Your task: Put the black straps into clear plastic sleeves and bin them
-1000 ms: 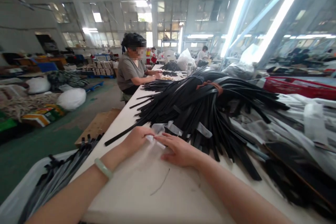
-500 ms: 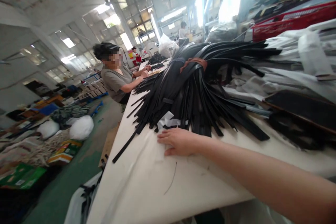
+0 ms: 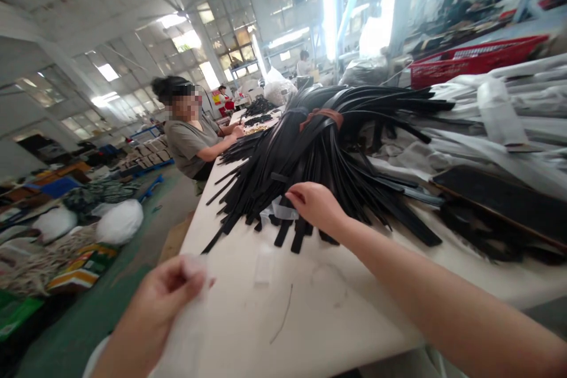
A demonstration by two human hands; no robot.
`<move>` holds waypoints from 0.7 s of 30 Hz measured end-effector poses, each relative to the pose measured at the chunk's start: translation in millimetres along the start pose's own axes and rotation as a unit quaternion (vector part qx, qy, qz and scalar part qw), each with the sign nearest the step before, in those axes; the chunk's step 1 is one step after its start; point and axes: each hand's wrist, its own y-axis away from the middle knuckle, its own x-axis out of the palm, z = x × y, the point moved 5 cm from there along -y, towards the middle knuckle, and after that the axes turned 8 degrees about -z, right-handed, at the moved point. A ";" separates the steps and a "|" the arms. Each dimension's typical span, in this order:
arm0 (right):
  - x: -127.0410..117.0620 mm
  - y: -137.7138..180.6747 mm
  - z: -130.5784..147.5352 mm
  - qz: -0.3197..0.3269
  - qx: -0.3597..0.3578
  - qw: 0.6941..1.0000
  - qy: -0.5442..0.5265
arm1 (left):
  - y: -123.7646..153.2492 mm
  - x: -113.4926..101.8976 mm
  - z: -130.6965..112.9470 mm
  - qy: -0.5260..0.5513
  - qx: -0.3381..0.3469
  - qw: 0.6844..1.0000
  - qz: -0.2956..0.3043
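My left hand (image 3: 166, 292) is at the near left edge of the white table (image 3: 248, 313), pinched on a thin clear plastic sleeve (image 3: 183, 331) that hangs down from it. My right hand (image 3: 316, 205) reaches forward onto the near ends of a big fanned pile of black straps (image 3: 319, 159), its fingers curled down among the strap ends beside some clear plastic pieces (image 3: 281, 209). What those fingers hold is hidden. A brown band (image 3: 322, 118) ties the pile at its top.
A co-worker in a grey shirt (image 3: 190, 139) sits at the far left side of the table with more black straps. White wrapped bundles (image 3: 496, 124) and a red crate (image 3: 469, 59) lie to the right. White bags and boxes cover the green floor (image 3: 88, 307) at left.
My left hand has come back into view at the table's edge, holding a clear sleeve. My right hand has lifted off the tabletop and moved forward onto the strap ends.
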 end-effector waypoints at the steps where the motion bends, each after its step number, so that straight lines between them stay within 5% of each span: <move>1: -6.8 -5.3 -11.6 -0.035 0.042 0.998 0.033 | -12.5 21.6 -3.6 0.041 0.009 0.999 0.007; 5: -6.6 -9.6 -39.2 -0.034 0.114 0.986 0.117 | -58.7 110.7 -10.3 0.120 0.031 0.989 0.074; 8: 5.9 -4.9 -45.3 -0.019 0.135 0.983 0.123 | -71.4 141.6 2.2 0.125 0.012 0.986 0.105; 12: 14.6 -6.3 -52.2 -0.046 0.203 0.976 0.070 | -65.6 141.2 15.4 0.116 0.024 0.985 0.127; 14: 15.9 -9.6 -55.9 -0.045 0.248 0.966 -0.064 | -62.9 137.9 16.6 0.111 0.026 0.984 0.135; 17: 12.5 -11.5 -49.8 0.020 0.291 0.910 -0.296 | -62.0 135.8 16.6 0.110 0.020 0.984 0.140; 21: 5.2 -4.1 -15.1 0.159 0.253 0.818 -0.492 | -60.7 134.0 17.0 0.112 0.018 0.983 0.147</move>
